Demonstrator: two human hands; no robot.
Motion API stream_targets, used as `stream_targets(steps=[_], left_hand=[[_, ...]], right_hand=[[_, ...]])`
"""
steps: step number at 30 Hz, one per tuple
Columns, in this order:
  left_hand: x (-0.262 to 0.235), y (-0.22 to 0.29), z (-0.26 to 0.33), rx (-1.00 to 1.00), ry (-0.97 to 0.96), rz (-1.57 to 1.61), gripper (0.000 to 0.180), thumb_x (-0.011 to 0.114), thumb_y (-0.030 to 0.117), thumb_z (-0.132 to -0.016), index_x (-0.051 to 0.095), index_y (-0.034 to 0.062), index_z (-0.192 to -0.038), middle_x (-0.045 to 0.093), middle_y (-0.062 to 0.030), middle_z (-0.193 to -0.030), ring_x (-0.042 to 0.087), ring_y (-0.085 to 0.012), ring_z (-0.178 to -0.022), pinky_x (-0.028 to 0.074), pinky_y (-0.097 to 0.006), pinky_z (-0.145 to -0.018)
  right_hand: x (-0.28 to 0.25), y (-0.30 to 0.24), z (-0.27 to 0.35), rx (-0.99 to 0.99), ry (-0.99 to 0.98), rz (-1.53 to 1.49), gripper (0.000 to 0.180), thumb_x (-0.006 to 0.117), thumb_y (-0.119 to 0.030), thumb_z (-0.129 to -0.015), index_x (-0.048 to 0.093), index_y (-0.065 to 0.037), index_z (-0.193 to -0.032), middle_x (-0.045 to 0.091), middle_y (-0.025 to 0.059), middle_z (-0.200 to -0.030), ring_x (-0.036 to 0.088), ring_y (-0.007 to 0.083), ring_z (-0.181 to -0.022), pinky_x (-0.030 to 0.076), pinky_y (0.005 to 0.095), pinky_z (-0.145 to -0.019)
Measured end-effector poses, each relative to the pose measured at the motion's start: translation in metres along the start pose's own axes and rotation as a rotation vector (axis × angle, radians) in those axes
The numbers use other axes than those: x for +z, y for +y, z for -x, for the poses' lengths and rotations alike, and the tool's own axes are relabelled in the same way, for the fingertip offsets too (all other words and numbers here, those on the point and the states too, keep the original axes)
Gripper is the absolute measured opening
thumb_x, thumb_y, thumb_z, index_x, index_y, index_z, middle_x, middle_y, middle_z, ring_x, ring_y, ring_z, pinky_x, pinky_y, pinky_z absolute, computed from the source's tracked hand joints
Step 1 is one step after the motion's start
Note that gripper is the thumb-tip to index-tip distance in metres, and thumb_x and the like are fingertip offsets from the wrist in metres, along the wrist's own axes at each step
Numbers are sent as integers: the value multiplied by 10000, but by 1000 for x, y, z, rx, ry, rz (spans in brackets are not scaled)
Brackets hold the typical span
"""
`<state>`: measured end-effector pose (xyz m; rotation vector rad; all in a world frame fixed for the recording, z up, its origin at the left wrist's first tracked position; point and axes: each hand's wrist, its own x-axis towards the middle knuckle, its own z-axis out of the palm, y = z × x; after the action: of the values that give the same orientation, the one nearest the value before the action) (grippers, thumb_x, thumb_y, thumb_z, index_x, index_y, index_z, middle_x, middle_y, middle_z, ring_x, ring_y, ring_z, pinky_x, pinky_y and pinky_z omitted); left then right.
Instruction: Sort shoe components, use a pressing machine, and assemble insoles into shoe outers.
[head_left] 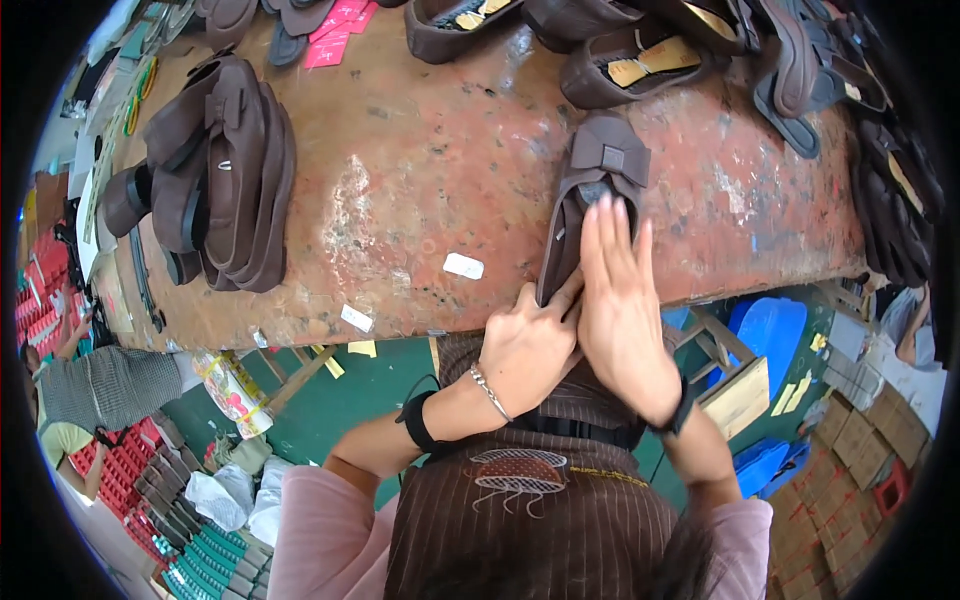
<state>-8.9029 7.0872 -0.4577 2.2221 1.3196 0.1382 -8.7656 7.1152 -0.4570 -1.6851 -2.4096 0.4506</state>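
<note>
A dark brown slip-on shoe [605,135] with a bow on its vamp lies near the front edge of the worktable [400,190], toe pointing away from me. At its heel, my left hand [525,350] is closed with bent fingers around the back rim. My right hand [625,305] lies flat, fingers stretched out and reaching into the shoe's opening up to the vamp. Its fingers cover much of the inside, so the insole is largely hidden. Between the table's edge and the shoe, two small white labels [463,265] lie to the left.
Stacked brown shoes [255,190] stand at the left of the table. More brown shoes [650,65], some with tan insoles, line the far side, beside pink tags [335,35]. Other shoes [890,200] crowd the right edge. A blue plastic stool [770,335] is below the table.
</note>
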Motion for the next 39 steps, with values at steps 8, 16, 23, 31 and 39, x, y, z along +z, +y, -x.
stream_targets(steps=[8,16,23,31,39], left_hand=[[-1,-3,1,-3,-50,34,359,759,299,-740,721,53,-998,653,-87,-1136,627,-352,-932,575,-415,-619],[1,1,2,44,-12,72,380,747,283,-749,682,70,-1057,610,-54,-1158,593,-321,-917,570,-394,-612],[-21,0,3,88,61,79,284,754,285,-766,732,93,-975,673,-48,-1109,612,-317,-841,523,-399,-686],[-208,-125,119,36,592,61,471,805,253,-770,609,34,-1139,572,-190,-1269,584,-294,-1045,468,-431,-836],[-300,-286,125,-702,547,-628,574,719,206,-845,478,10,-1327,489,-239,-1364,508,-402,-1211,420,-409,-995]], right_hand=[[24,4,-32,3,187,232,388,475,-84,-842,530,64,-1196,570,220,-1208,546,320,-1167,146,598,-1159],[41,16,-48,54,304,385,201,471,-98,-878,645,3,-871,623,87,-770,654,256,-732,66,629,-1168],[5,28,-50,-112,60,123,191,559,-72,-804,617,13,-965,622,148,-859,673,313,-870,112,718,-1108],[-128,209,-71,462,656,-347,231,608,-135,-867,699,9,-1023,704,188,-898,696,271,-818,537,381,-724],[-121,269,-133,693,605,-258,462,782,-320,-752,650,5,-1052,677,252,-1010,659,364,-989,514,426,-856]])
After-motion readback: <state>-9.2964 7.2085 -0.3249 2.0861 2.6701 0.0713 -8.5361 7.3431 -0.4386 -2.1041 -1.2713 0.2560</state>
